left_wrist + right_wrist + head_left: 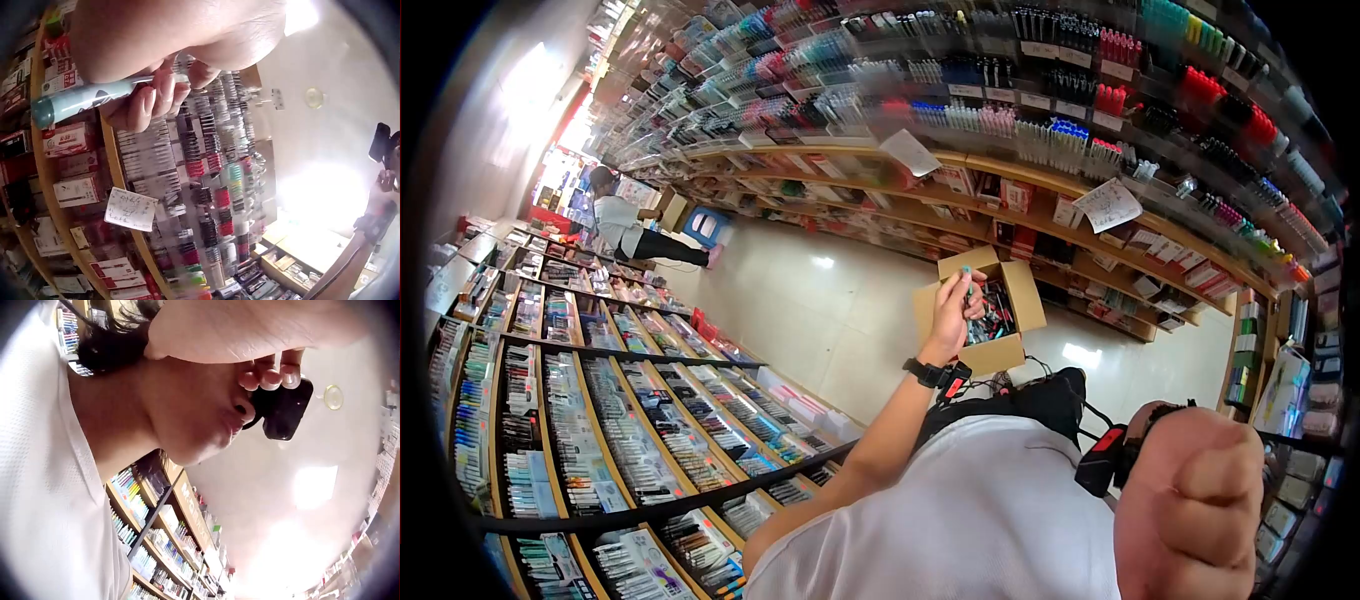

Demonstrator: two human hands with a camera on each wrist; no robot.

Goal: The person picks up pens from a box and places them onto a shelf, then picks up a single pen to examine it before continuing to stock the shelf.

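Note:
Over an open cardboard box [1025, 295] of loose pens, my left hand [950, 318] grips a teal pen upright, its end showing above the fist. In the left wrist view, the fingers of the left hand [153, 100] curl round the teal pen [81, 103], whose thick end sticks out. My right hand [1205, 500] is raised very close to the head camera, fingers curled. The right wrist view shows the fingertips of the right hand [269, 378] by a black device [290, 409] at the head; whether they touch it is unclear.
Pen racks [1040, 70] line the wall above wooden shelves [1050, 215] of boxes. A slanted display [610, 420] of pens stands at the left. Farther off, a person [618, 222] stands near a blue stool [704, 227]. Black cables lie beside the box.

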